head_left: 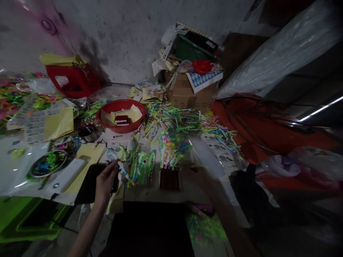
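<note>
My left hand (105,180) is at the near left of the work area, with its fingers pinched together. A slim white-and-blue plastic piece (123,170) with an orange end runs down from its fingertips. On the other side, motion blurs my right hand (197,175), and I cannot make out what is in its fingers. Between the hands lies a dark red, ridged block (169,179), with a bundle of coloured plastic pieces (171,150) just behind it. Bunches of green, white and blue plastic pieces (140,162) lie closer to my left hand.
A red basin (107,126) holding cardboard and another red block stands behind. At left are a metal bowl (33,171) of small parts, a white power bank (70,175) and a dark phone (89,185). A carton (182,96) and heaped plastic strips (179,116) stand at the back.
</note>
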`<state>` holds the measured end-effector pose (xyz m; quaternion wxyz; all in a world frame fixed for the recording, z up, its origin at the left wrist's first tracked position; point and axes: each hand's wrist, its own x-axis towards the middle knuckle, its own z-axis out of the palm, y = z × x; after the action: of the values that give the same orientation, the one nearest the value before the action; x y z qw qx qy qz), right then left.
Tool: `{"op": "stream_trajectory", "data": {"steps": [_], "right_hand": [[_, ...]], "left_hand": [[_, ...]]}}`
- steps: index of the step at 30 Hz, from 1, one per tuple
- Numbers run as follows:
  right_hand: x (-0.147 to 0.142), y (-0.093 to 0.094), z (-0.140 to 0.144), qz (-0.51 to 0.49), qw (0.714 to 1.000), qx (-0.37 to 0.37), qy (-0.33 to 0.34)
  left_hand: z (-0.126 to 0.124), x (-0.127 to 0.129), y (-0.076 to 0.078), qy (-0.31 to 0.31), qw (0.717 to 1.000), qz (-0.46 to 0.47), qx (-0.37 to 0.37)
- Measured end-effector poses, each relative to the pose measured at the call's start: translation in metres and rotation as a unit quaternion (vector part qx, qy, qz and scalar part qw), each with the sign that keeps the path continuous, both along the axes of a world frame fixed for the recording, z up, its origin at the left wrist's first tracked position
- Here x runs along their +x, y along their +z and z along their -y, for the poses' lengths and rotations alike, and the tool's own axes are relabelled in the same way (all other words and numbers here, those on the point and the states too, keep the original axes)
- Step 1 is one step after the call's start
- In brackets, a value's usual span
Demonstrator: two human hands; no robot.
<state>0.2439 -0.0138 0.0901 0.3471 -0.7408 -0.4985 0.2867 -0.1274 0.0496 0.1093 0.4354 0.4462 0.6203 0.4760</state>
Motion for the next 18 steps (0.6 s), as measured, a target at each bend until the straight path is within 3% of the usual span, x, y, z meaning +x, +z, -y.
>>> {"op": "stream_trajectory", "data": {"steps": [6, 14, 18], "right_hand": [[-0.003, 0.006, -0.012, -0.051, 0.998, -0.008, 0.021], [0.008, -0.007, -0.019, -0.079, 0.997, 0.003, -0.010], [0.006, 0.002, -0.019, -0.051, 0.998, -0.006, 0.024]], "left_hand": [[0.010, 0.013, 0.010, -0.005, 1.000, 0.015, -0.014], [0.009, 0.018, 0.000, -0.034, 0.997, 0.064, -0.016], [0.015, 0.023, -0.011, -0.065, 0.996, 0.059, -0.017]]}}
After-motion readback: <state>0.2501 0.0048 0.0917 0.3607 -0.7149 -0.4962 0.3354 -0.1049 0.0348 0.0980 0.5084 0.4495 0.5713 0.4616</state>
